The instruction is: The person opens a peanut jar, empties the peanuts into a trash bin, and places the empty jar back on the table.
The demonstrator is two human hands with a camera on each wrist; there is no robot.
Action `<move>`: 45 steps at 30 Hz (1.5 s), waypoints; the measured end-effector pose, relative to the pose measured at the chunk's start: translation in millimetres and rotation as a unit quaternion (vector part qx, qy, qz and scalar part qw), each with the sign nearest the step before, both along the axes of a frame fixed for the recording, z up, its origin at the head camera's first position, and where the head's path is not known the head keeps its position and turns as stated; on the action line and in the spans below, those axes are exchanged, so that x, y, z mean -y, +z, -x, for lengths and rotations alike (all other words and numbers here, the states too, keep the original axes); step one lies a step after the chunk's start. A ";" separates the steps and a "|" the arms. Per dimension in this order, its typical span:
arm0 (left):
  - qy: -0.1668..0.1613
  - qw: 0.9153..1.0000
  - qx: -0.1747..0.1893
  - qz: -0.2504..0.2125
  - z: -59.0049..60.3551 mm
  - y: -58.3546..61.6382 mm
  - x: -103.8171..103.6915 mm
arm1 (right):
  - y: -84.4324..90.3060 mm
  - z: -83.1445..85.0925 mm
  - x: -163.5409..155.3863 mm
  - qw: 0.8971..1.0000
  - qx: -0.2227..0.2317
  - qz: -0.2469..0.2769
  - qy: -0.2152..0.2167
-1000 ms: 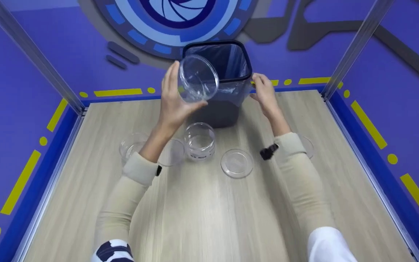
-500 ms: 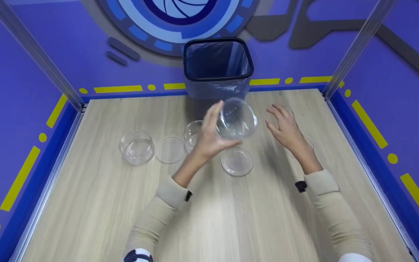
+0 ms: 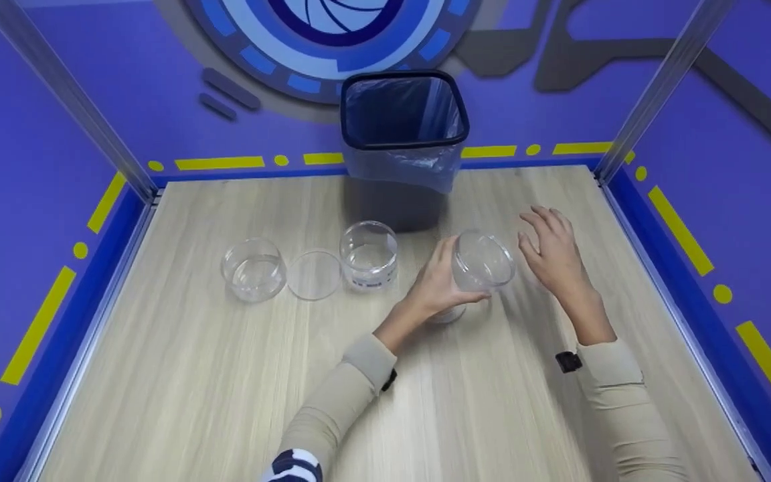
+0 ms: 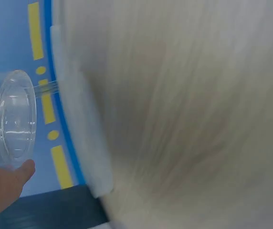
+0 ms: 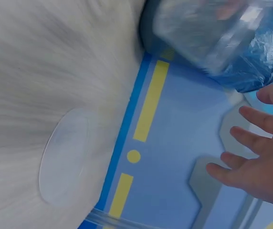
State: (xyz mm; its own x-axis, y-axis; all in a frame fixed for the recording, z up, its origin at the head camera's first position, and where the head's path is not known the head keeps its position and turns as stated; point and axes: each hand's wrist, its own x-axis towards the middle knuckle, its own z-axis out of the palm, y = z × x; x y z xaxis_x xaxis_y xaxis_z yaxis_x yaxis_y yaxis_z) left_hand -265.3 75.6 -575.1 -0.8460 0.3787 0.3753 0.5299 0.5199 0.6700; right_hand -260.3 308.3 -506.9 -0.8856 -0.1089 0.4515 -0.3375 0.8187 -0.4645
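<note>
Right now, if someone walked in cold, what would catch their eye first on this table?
First, the clear plastic jar held tilted in the left hand just above the wooden table, with the open right hand spread beside it. Next, the black trash bin with its clear liner at the table's far edge. Then two more clear jars and a flat clear lid lined up to the left.

**Clear jars, pale wood, purple walls**

The jar (image 3: pixel 482 262) in the left hand (image 3: pixel 438 284) is clear and colourless, as are two more jars (image 3: pixel 369 256) and a lid (image 3: pixel 314 275). The table (image 3: pixel 225 375) is pale wood grain, edged blue. The bin (image 3: pixel 402 110) has a black rim and bluish liner. The walls (image 3: pixel 44 221) are purple with yellow dashes and dots. Both sleeves (image 3: pixel 616 402) are beige.
</note>
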 end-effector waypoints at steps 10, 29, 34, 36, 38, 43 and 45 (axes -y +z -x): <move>-0.015 0.999 0.019 0.035 11.6 -28.3 -25.2 | -18.3 -18.9 -23.5 0.999 0.049 0.009 -0.010; 0.027 0.984 0.150 0.096 24.0 -24.5 -50.1 | -38.9 -52.1 -45.1 0.993 0.099 0.029 -0.060; 0.052 0.978 0.184 0.080 22.4 -30.6 -55.3 | -34.3 -51.1 -35.6 0.994 0.093 0.023 -0.043; 0.051 0.978 0.189 0.072 22.9 -31.2 -56.5 | -32.3 -49.4 -32.2 0.995 0.087 0.023 -0.038; 0.048 0.978 0.190 0.071 23.6 -31.1 -56.9 | -30.0 -47.8 -28.4 0.996 0.080 0.023 -0.031; 0.039 0.978 0.184 0.091 21.7 -29.6 -54.9 | -27.2 -46.6 -20.0 0.997 0.075 0.022 -0.019; 0.028 0.978 0.182 0.101 18.8 -26.8 -53.0 | -27.7 -47.9 -16.9 0.997 0.080 0.020 -0.015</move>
State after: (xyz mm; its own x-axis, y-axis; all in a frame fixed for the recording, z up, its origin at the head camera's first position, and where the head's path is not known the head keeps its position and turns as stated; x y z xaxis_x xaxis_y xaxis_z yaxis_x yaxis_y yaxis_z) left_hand -284.1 128.6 -601.9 -0.9312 0.3630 -0.0332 0.2416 0.6828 0.6895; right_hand -212.5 325.2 -534.7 -0.9489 -0.0667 0.3086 -0.2330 0.8074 -0.5420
